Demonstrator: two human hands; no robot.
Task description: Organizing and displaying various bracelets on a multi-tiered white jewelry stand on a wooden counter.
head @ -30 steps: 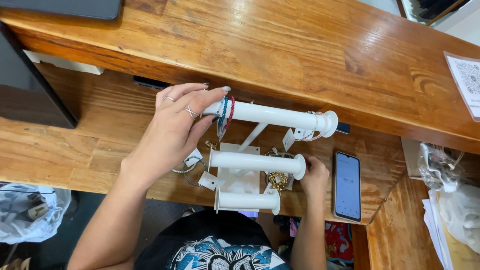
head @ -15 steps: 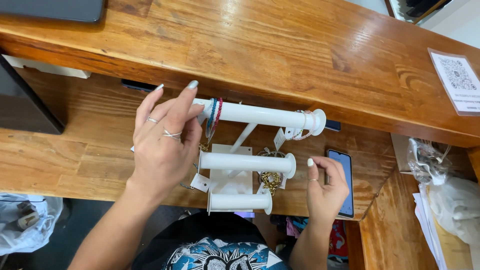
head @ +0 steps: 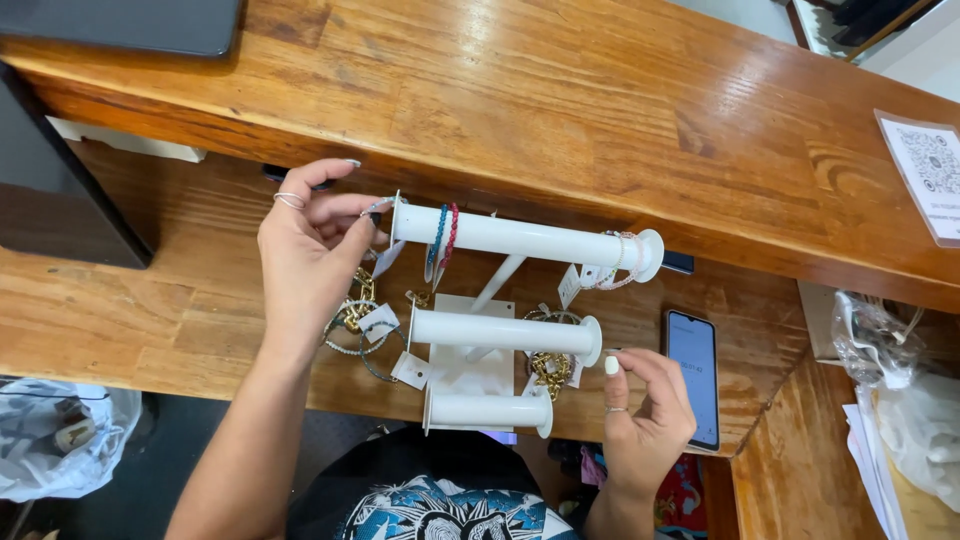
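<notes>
Head camera view, looking down, and I read it from the left: a crumpled plastic bag [head: 55,435] sits low at the edge, and above it a dark box [head: 60,190] stands on the wooden counter [head: 150,330]. Next comes my left hand [head: 310,255], rings on two fingers, raised at the left end of the top white bar [head: 520,238] of the three-tier display stand [head: 470,360]. Thumb and fingertips pinch a thin bracelet [head: 378,207] right at that bar's end cap, so this hand is clenched on the bracelet; I cannot tell whether the loop is fully around the bar or just against its end. Below the hand, gold chains with white tags [head: 365,315] hang off the left end of the middle bar [head: 505,332]. Just right of the pinch, a blue and a red beaded bracelet [head: 443,235] sit around the top bar, and pale bracelets [head: 620,262] with tags hang near its right cap. More gold chain [head: 548,365] lies under the middle bar's right end. My right hand [head: 645,405] hovers just beside that end, fingers curled loosely, grasping nothing that I can see. Right beside it a dark phone [head: 692,375] lies flat on the counter with its screen lit. Farther right, clear plastic wrapping [head: 880,345] is bunched over papers, and a white card [head: 925,170] lies on the upper shelf [head: 600,90]
</notes>
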